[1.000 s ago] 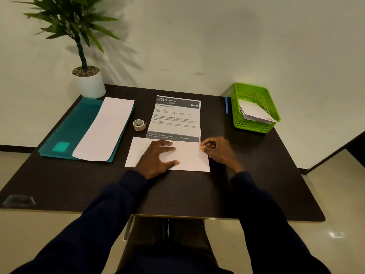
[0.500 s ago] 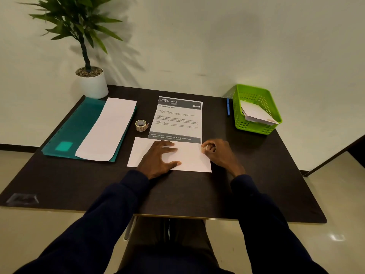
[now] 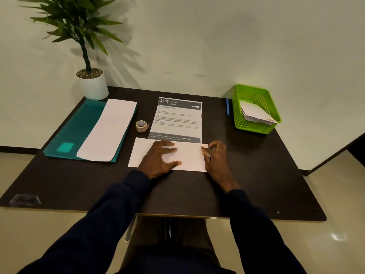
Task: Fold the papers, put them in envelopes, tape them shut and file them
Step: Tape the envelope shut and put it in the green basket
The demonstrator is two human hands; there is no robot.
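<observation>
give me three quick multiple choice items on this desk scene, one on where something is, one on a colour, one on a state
1. Where is the roll of tape?
A. inside the basket
B. on the table between the teal folder and the printed sheet
C. under the plant pot

2. What colour is the basket?
A. green
B. red
C. black

3. What is the left hand doing?
A. lifting the tape
B. holding the pen
C. lying flat on the white envelope

Answers:
1. B, the tape sits on the dark table to the right of the teal folder and left of the printed sheet.
2. A, its perforated walls are bright green.
3. C, its palm and spread fingers press on the white envelope, while the right hand works at the envelope's right end.
</observation>
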